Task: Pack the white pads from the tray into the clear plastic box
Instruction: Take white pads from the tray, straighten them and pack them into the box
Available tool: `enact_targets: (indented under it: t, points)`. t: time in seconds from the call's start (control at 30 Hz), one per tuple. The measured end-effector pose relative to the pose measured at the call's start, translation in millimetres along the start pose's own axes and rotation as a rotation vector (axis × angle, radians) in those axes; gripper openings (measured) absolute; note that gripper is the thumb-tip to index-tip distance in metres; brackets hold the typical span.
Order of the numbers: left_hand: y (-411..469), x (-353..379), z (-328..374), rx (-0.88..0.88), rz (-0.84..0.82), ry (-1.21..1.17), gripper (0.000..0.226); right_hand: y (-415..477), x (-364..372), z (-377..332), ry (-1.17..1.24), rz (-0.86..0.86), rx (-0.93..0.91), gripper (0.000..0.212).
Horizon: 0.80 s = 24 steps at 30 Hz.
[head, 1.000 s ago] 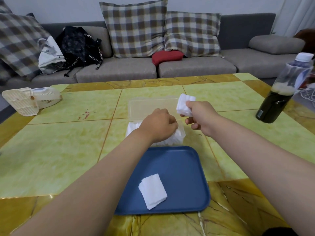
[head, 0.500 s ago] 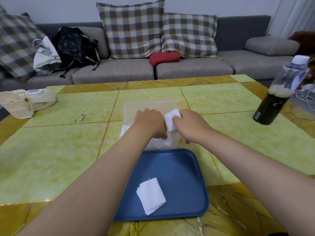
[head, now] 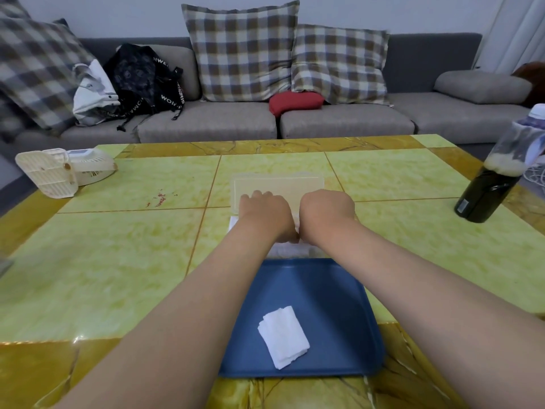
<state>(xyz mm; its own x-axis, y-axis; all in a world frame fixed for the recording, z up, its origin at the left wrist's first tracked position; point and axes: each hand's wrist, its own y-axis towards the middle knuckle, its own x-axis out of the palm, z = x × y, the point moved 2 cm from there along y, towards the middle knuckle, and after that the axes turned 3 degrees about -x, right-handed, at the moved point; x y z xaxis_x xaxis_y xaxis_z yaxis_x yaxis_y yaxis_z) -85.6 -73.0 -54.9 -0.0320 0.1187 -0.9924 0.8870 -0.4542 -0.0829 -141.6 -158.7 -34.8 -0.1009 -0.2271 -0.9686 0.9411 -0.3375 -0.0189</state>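
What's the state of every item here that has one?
clear plastic box: lid open, white pads inside.
blue tray: one folded stack of pads on it.
left hand: down at the box, fingers hidden.
right hand: down at the box, fingers hidden.
bottle: upright, capped, partly full.

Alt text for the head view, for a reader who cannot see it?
The left hand and right hand reach side by side into a clear plastic box on a yellow-green table. One folded stack of white pads lies on the blue tray nearer the camera.
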Motion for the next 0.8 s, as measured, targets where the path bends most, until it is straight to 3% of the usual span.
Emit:
enact_targets:
  t: [0.13,0.27,0.33,0.5,0.6,0.67,0.73,0.8]
  points:
    - [-5,-1,-2,0.052,0.009,-0.063,0.052,3,4,1,0.047,-0.071,0.044,0.020]
    - [-17,-2,-10,0.120,0.045,-0.325,0.035,3,0,13,0.232,-0.123,0.074,0.023]
    - [-24,-1,-14,0.165,0.067,-0.407,0.036,5,0,16,0.263,-0.140,0.059,0.025]
    - [-42,6,-15,0.299,0.139,-0.397,0.039,4,9,20,0.234,-0.058,-0.006,0.025]
    - [-50,12,-15,0.361,0.138,-0.349,0.049,-4,17,33,0.398,0.020,-0.052,0.040]
    - [-54,20,-13,0.374,0.072,-0.290,0.062,-12,20,44,0.518,0.119,-0.085,0.032]
    - [-58,27,-9,0.383,0.005,-0.220,0.076,-24,23,49,0.490,0.197,-0.151,0.030]
    - [-59,31,-7,0.391,-0.018,-0.204,0.083,-37,30,44,0.392,0.126,-0.273,0.044]
